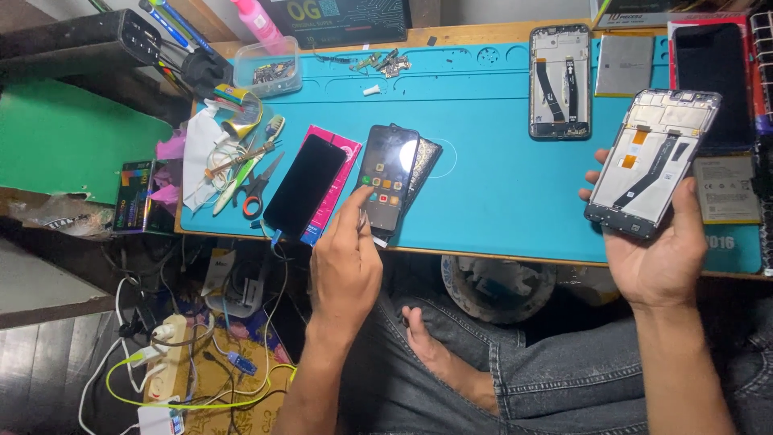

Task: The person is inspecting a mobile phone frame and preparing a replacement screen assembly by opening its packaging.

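Note:
My right hand (pixel 654 250) holds an opened phone frame (pixel 654 161) with its inner side up, showing a black flex cable and orange parts, above the right part of the blue work mat (pixel 499 177). My left hand (pixel 346 258) reaches to a lit smartphone (pixel 390 177) lying on the mat, with a fingertip touching the lower left of its screen. That phone rests partly on a dark back cover (pixel 427 157). A dark phone screen (pixel 306 184) lies on a pink box (pixel 342 153) just left of it.
Another opened phone frame (pixel 560 80) lies at the mat's back, with a grey battery (pixel 625 64) and a black phone (pixel 713 80) to its right. Scissors (pixel 258 187), tweezers and tape sit at the left edge. A clear plastic box (pixel 270 68) holds small parts. Cables and a power strip (pixel 165 362) lie on the floor.

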